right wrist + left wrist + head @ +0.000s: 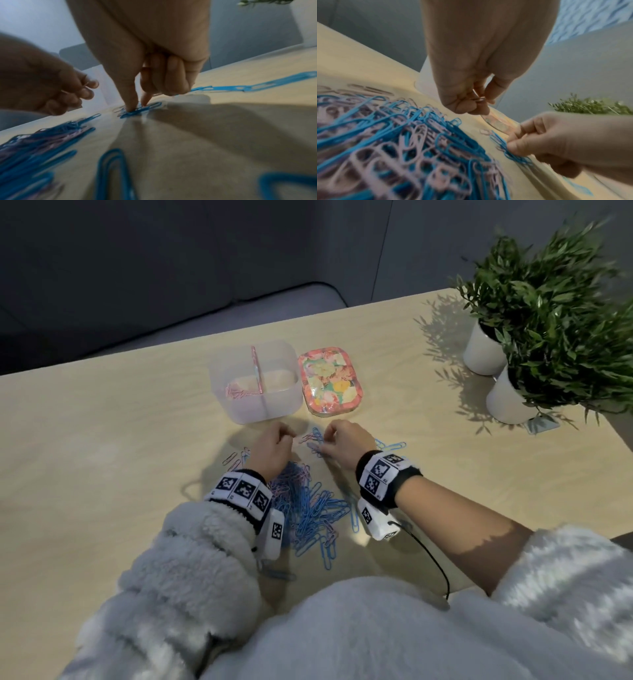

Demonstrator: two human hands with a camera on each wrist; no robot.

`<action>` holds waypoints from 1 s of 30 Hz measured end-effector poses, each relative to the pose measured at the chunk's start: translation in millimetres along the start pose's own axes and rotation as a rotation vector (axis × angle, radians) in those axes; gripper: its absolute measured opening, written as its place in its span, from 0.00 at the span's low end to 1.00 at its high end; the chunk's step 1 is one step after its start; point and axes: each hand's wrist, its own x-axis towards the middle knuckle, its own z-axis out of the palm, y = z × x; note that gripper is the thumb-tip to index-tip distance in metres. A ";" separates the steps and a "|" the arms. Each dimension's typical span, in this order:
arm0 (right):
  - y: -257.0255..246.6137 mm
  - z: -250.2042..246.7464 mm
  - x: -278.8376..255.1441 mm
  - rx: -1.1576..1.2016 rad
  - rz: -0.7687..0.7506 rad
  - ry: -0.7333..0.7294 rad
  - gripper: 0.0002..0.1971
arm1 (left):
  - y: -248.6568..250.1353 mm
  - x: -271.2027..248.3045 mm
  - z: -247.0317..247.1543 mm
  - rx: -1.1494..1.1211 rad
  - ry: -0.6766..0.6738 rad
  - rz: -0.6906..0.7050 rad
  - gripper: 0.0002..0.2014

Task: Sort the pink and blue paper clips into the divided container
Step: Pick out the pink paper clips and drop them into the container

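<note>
Early on: a few pink clips (239, 395) lie in the container (255, 385) beyond the hands; left hand (270, 446) pinches pink ones, right hand (346, 441) pinches blue clips (137, 112); the mixed pile (308, 508) behind remains

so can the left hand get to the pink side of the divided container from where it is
Probably yes. The left hand, pinching a pink paper clip, sits just in front of the divided container, whose top is open, and nothing lies between them. The lid lies off to the right.
</note>
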 end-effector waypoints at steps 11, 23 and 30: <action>38.9 -24.5 -13.3 0.140 0.159 0.167 0.07 | 7.8 27.3 8.4 0.465 -0.107 0.157 0.11; 28.5 -9.9 -13.8 -0.054 0.075 -0.054 0.05 | 0.9 20.6 -6.5 0.458 -0.029 0.158 0.09; 47.2 -27.5 -34.2 0.033 0.105 0.152 0.04 | 15.8 28.3 3.1 -0.095 -0.150 -0.076 0.07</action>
